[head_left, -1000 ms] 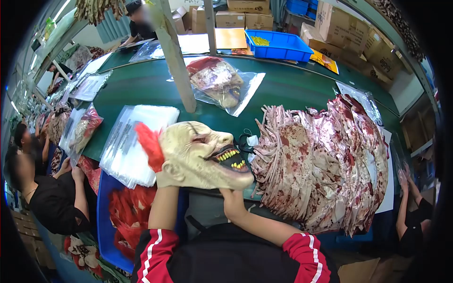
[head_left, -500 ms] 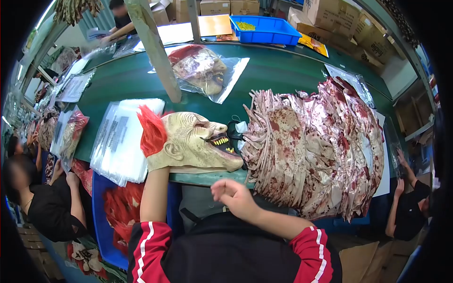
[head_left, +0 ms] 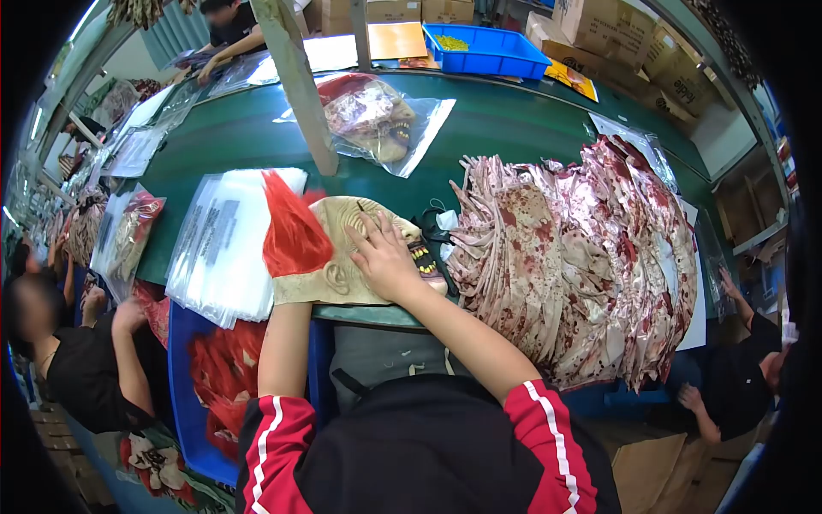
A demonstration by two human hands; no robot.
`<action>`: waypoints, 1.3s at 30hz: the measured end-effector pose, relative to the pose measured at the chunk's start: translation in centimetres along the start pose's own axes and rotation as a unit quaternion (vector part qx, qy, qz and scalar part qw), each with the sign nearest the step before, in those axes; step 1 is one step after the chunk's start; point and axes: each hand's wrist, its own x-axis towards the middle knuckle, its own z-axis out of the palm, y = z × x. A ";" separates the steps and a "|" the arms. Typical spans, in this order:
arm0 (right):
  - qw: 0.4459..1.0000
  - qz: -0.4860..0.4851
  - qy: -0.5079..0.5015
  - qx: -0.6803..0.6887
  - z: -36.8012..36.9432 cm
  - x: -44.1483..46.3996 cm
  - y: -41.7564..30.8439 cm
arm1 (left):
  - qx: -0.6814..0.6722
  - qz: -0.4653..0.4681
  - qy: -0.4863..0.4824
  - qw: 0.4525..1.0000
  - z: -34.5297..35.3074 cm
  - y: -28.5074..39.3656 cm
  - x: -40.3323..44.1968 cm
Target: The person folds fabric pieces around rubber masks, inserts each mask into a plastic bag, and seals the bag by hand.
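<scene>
A rubber clown mask (head_left: 338, 270) with red hair (head_left: 293, 230), wrinkled skin and yellow teeth lies on its side at the table's near edge. My left forearm (head_left: 285, 343) goes into its neck opening, and the left hand is hidden inside. My right hand (head_left: 385, 264) rests flat on the mask's cheek and eye area, fingers spread. Close to the mask's mouth is a small black item with a white tag (head_left: 446, 220). To the right lies a large stack of red-spattered, pale, fringed pieces (head_left: 565, 265). Left of the mask is a pile of clear plastic bags (head_left: 224, 248).
A bagged mask (head_left: 377, 116) lies behind a post (head_left: 301, 86). Farther back stands a blue tray (head_left: 488, 56) holding small yellow pieces. Below the table's left edge, a blue bin (head_left: 184, 385) contains red-haired items. Co-workers are at left (head_left: 103, 368), right (head_left: 745, 368) and far left (head_left: 231, 34).
My right hand has moved from in front of the table up onto the mask, now lying flat over its face. The red hair has shifted upright. The view has tilted slightly.
</scene>
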 end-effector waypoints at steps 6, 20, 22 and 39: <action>0.999 0.007 -0.012 -0.035 0.1 -0.4 1.5 | -0.015 -0.037 -0.078 0.996 0.4 -1.2 -0.6; 0.980 -0.112 -0.004 -0.162 2.7 0.3 0.8 | -0.042 -0.096 -0.239 0.965 -0.4 -1.1 -2.9; 0.982 -0.089 -0.044 -0.158 2.6 0.5 0.4 | -0.042 -0.105 -0.260 0.959 -0.7 -1.0 -2.9; 0.980 -0.036 -0.047 -0.188 2.9 0.2 -0.4 | 0.001 0.137 -0.132 0.982 -7.2 9.5 0.6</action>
